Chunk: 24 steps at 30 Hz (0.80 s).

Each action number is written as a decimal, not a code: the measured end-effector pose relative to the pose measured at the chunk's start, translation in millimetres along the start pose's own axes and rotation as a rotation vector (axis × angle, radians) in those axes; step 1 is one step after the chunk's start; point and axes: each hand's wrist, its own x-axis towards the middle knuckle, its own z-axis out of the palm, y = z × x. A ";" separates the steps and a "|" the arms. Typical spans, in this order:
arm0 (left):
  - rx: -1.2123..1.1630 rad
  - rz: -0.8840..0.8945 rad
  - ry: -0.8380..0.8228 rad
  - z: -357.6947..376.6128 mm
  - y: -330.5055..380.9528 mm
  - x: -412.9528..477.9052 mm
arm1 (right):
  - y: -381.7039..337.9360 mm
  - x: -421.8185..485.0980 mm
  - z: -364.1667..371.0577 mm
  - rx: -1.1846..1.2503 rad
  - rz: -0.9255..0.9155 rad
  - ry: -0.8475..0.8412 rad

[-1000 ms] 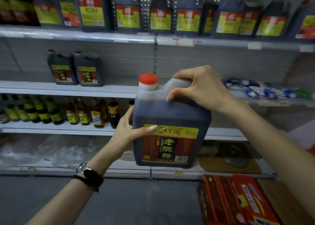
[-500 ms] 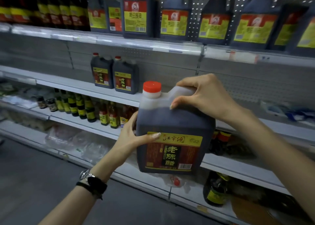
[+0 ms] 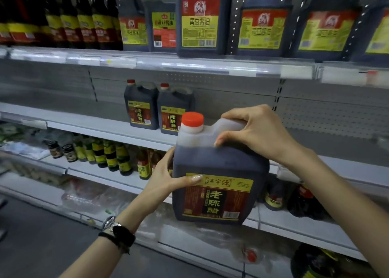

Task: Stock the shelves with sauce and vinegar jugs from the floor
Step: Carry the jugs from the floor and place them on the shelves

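Nearest the camera, a black-strapped wristwatch (image 3: 117,232) sits on the left wrist. Just beyond it, the left hand (image 3: 166,181) grips the left side of a large square plastic jug of dark vinegar (image 3: 221,166). Its thumb lies flat across the front at the top edge of the yellow-and-red label (image 3: 217,195), and its other fingers go round the far side, out of sight. The right hand (image 3: 259,132) comes over the top: its fingers curl down behind the jug's translucent moulded handle (image 3: 223,128) and the thumb tip presses on the front, so the handle is clamped between them. The jug is held upright in the air, resting on no shelf, with its round red screw cap (image 3: 192,119) at the top left. Behind it to the left, a row of small dark glass bottles with yellow labels (image 3: 109,155) stands on a lower shelf. One level up, on the grey metal middle shelf (image 3: 94,124), two matching dark jugs with red caps (image 3: 141,107) stand close side by side with their labels facing out. The held jug is below and to the right of them. Farthest up, the top shelf (image 3: 189,65) carries a line of larger dark soy sauce jugs with yellow and red labels (image 3: 200,20). Tall dark bottles (image 3: 84,14) stand at its left, against a perforated grey back panel (image 3: 336,117).
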 end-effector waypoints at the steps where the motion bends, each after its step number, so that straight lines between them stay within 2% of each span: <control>1: 0.012 -0.002 -0.014 -11.9 -3.2 10.4 | 0.0 9.4 8.2 0.004 0.014 0.009; 5: 0.050 -0.005 -0.063 -47.9 -13.7 46.8 | 2.3 40.9 36.0 0.017 0.056 0.048; 14: -0.029 -0.071 -0.143 -79.7 -43.6 112.1 | 25.8 106.9 72.8 -0.028 0.119 0.012; 24: -0.079 -0.088 -0.119 -79.1 -76.5 209.7 | 102.7 180.0 93.3 -0.023 0.104 -0.033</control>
